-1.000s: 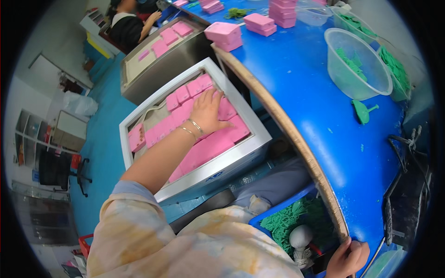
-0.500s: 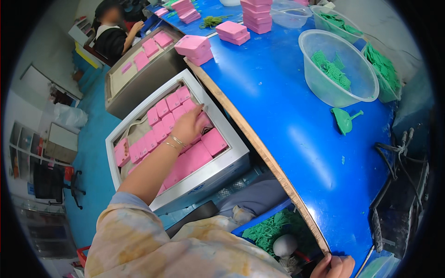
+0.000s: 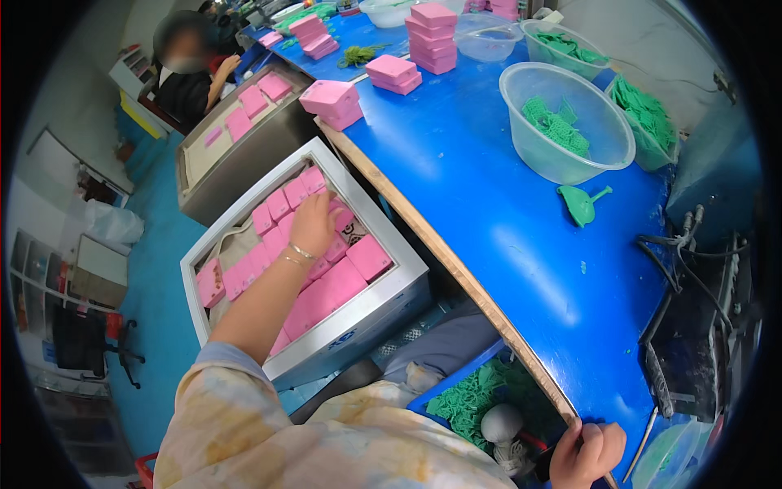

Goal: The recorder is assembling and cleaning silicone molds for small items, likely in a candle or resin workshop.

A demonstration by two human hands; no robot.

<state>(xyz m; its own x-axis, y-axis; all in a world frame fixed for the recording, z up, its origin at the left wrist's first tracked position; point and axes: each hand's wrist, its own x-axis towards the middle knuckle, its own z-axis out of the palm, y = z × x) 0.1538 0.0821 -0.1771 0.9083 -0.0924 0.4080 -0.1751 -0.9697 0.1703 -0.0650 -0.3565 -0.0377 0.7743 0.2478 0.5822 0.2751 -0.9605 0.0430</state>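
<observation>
My left hand [image 3: 314, 226] reaches into a white-framed box [image 3: 389, 296] filled with rows of pink blocks [image 3: 336, 287]. Its fingers are bent round a pink block [image 3: 343, 218] near the box's right side; the fingertips are partly hidden. Beside that block, a patch of dark-patterned cloth lining [image 3: 353, 235] shows in a gap. My right hand [image 3: 588, 450] rests at the near end of the blue table, against its wooden edge [image 3: 472, 287]. The fingers there are curled closed, and what they hold, if anything, is hidden.
Stacks of pink blocks [image 3: 432, 39] stand on the blue table [image 3: 464, 179]. Clear tubs [image 3: 570, 167] hold green netted pieces, with a green scoop [image 3: 582, 205] nearby. A blue bin [image 3: 423, 401] sits below the edge. Beyond another box [image 3: 195, 191], a person [image 3: 183, 90] sits.
My left hand has drawn back a little toward the left within the box, and the cloth gap beside it shows more. My right hand stays at the table edge; the whole view has shifted slightly.
</observation>
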